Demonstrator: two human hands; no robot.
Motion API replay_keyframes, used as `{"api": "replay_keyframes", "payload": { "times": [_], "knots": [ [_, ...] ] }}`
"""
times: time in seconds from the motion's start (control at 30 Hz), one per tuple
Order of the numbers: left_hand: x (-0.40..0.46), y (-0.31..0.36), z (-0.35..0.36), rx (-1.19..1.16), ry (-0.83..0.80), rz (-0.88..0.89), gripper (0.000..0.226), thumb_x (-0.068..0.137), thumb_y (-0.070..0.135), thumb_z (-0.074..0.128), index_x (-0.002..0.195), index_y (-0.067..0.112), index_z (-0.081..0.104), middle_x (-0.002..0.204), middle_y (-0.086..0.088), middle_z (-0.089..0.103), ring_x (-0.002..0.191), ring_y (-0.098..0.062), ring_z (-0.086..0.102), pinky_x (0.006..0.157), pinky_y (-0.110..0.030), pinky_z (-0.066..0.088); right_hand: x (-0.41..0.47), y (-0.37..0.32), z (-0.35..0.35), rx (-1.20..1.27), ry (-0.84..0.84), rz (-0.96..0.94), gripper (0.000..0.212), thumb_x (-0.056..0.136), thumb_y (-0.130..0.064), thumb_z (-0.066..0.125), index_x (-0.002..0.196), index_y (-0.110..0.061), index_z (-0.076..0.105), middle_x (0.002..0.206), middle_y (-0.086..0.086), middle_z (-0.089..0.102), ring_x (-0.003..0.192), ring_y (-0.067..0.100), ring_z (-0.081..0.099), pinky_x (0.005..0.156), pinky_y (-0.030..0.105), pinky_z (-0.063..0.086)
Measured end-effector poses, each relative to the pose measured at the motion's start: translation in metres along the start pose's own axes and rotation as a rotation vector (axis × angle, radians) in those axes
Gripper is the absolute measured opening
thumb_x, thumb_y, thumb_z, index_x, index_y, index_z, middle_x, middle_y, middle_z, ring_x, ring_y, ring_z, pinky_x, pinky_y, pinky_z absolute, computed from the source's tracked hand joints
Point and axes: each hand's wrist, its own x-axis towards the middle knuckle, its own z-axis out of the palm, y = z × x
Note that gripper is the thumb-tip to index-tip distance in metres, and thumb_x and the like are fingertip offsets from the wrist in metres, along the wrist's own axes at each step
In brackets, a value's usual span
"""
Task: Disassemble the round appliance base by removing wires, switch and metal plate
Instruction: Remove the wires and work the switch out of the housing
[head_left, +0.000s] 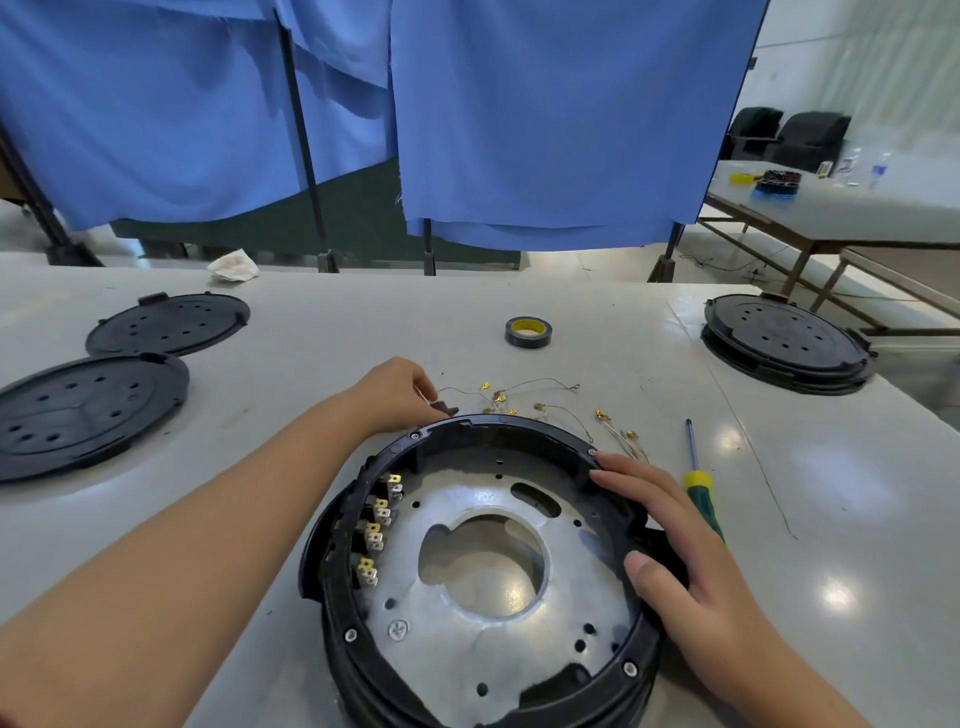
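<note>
Right hand (670, 540) lay flat and relaxed on the right rim of the round base (483, 577), fingers nearly straight along the black ring, thumb pressed on the rim's inner edge. Gripping nothing, just steadying it. Forearm came in from the lower right.

Left hand (400, 392) was reached past the far left rim of the base, fingers curled, pinching a thin wire (452, 389) at its end, with a small dark part (448, 409) right under the fingertips; couldn't tell whether it touched that part. Left forearm ran diagonally from the lower left, wrist just beside the rim.

Base sat on the grey table (311, 332), close to the person, open side up. Metal plate (467, 639) was in place inside it, one screw (398, 630) visible near the front left. Row of brass terminals (376, 525) along the inner left wall.

Loose wires with brass connectors (540, 408) lay on the table just beyond the base. Green and yellow screwdriver (701, 483) lay just right of the right hand. Roll of black tape (528, 332) further back. Two black round covers (130, 364) at left, another stack (787, 340) at right. Blue cloth (545, 114) hung behind.
</note>
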Motion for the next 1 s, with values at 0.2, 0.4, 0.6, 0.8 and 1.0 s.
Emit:
{"api": "replay_keyframes", "payload": {
  "times": [0.2,0.4,0.6,0.8,1.0],
  "knots": [
    [0.004,-0.003,0.011,-0.084,-0.021,0.023,0.023,0.081,0.025,0.075,0.098,0.011,0.067,0.099,-0.011,0.067,0.085,-0.020,0.061,0.072,-0.025,0.043,0.000,-0.001,0.000,0.018,0.002,-0.003,0.055,0.074,-0.004,0.050,0.125,-0.020,0.059,0.139,-0.014,0.049,0.136,0.008,0.039,0.108,0.015,0.030],
    [-0.025,0.007,0.002,-0.278,0.090,0.029,0.020,0.085,0.038,0.068,0.097,0.022,0.067,0.092,0.007,0.064,0.079,-0.005,0.060,0.060,-0.019,0.041,0.001,-0.001,0.000,0.017,0.011,0.001,0.054,0.073,-0.004,0.049,0.122,-0.022,0.061,0.140,-0.011,0.050,0.136,0.006,0.039,0.108,0.015,0.028],
    [-0.083,0.006,-0.010,-0.443,0.059,0.013,0.023,0.088,0.044,0.062,0.090,0.025,0.075,0.097,-0.001,0.074,0.084,-0.015,0.063,0.079,-0.027,0.047,0.000,0.002,0.000,0.018,0.024,0.019,0.053,0.072,-0.007,0.050,0.119,-0.029,0.063,0.139,-0.019,0.050,0.135,0.002,0.039,0.109,0.023,0.033],
    [-0.124,-0.011,-0.005,-0.583,0.069,0.002,0.017,0.093,0.027,0.058,0.098,0.031,0.074,0.095,0.015,0.074,0.091,0.000,0.067,0.077,-0.018,0.050,0.004,0.003,-0.008,0.065,0.007,0.102,0.058,0.068,-0.006,0.043,0.116,-0.028,0.065,0.139,-0.022,0.051,0.137,-0.002,0.035,0.114,0.039,0.028],
    [-0.141,-0.021,0.008,-0.580,0.103,-0.004,0.015,0.085,0.029,0.069,0.098,0.036,0.071,0.094,0.007,0.074,0.080,-0.005,0.071,0.068,-0.018,0.051,0.006,-0.007,-0.015,-0.023,-0.019,0.173,0.062,0.069,-0.011,0.040,0.126,-0.030,0.057,0.143,-0.021,0.045,0.138,-0.007,0.028,0.113,0.026,0.024]
  ]
}}
